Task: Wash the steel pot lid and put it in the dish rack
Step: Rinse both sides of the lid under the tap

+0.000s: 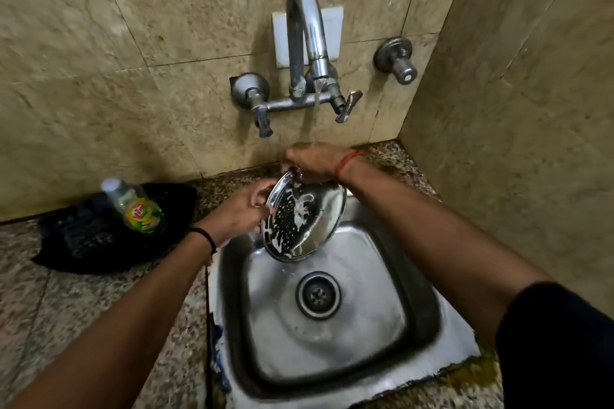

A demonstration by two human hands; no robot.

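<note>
Head view: the steel pot lid (304, 219), spotted with soap, is held tilted over the sink (382, 276) so water from the tap (307, 43) can run off, gripped at its edge by the left hand (241, 209) and at its top by the right hand (315, 164).

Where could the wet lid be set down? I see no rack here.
Bare granite counter in front of the black cloth and bottle; also the sink floor around the drain. Crowded under the tap.
</note>
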